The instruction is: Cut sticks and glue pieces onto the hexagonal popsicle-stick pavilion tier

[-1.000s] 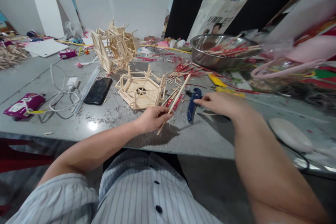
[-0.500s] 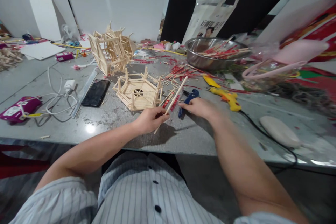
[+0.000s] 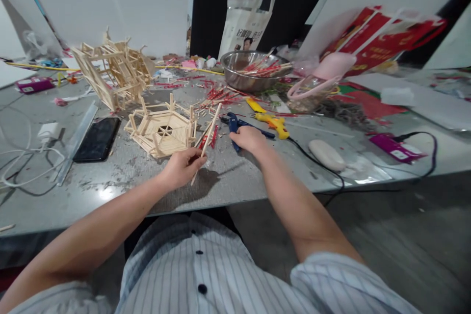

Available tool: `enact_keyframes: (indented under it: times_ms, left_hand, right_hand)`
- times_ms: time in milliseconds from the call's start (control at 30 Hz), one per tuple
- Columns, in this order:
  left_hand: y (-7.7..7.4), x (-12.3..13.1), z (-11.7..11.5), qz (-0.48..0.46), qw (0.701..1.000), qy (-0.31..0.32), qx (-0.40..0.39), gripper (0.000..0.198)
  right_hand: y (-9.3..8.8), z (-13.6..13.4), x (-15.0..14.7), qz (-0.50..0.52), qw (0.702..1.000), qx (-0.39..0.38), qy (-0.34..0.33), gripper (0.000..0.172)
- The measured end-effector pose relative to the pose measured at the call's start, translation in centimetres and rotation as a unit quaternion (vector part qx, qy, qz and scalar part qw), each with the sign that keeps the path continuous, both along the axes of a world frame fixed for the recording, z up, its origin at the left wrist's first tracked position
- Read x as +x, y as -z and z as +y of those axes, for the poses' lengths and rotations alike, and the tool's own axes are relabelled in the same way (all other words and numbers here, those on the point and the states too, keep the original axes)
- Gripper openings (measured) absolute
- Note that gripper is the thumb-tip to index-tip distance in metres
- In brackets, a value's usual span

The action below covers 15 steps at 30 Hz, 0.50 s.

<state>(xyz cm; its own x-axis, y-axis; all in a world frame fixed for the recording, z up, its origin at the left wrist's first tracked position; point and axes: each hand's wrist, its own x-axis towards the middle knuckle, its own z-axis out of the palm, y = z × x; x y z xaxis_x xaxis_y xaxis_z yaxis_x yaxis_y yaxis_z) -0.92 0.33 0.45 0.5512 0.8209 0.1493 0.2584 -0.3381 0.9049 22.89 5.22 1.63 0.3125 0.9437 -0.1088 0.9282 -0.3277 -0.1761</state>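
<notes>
My left hand [image 3: 184, 169] is closed round a thin pale wooden stick [image 3: 211, 127], which slants up and away over the table. My right hand [image 3: 250, 138] is on blue-handled pliers [image 3: 234, 130] lying on the tabletop, its fingers curled over them. The pliers' handles are spread apart, and their jaws point to the left. Just beyond my left hand sits a six-sided frame [image 3: 162, 132] built of wooden sticks, with short posts at its corners. Between that frame and the pliers lie loose sticks and red wrapper scraps [image 3: 214, 135].
A taller stick structure [image 3: 117, 73] stands back left. A black phone [image 3: 97, 140] lies at the left. Right of the pliers are a yellow glue gun [image 3: 274, 125] with a black cord and a white oval object [image 3: 327, 154]. Behind stands a metal bowl [image 3: 239, 78] of sticks.
The view has swung to the right. The pliers' handles now show spread wider, with my right hand over them. My left hand still holds the stick at much the same slant.
</notes>
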Motion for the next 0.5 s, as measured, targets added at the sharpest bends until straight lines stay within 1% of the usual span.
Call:
enact_keyframes:
  times_ms: [167, 233, 333, 500]
  left_hand:
    - [-0.1, 0.0, -0.1, 0.010, 1.000, -0.014, 0.009, 0.022]
    - [-0.1, 0.0, -0.2, 0.009, 1.000, -0.021, -0.001, 0.023]
    - [0.0, 0.1, -0.4, -0.004, 1.000, -0.017, -0.023, 0.022]
    - [0.4, 0.2, -0.4, -0.028, 0.999, -0.020, -0.028, 0.022]
  right_hand:
    - [0.3, -0.1, 0.8, 0.004, 0.999, 0.031, 0.009, 0.042]
    - [0.4, -0.3, 0.9, 0.010, 0.999, 0.050, 0.015, 0.041]
    - [0.4, -0.7, 0.8, 0.011, 0.996, 0.082, 0.041, 0.042]
    - [0.5, -1.0, 0.4, 0.046, 0.982, 0.168, 0.075, 0.042]
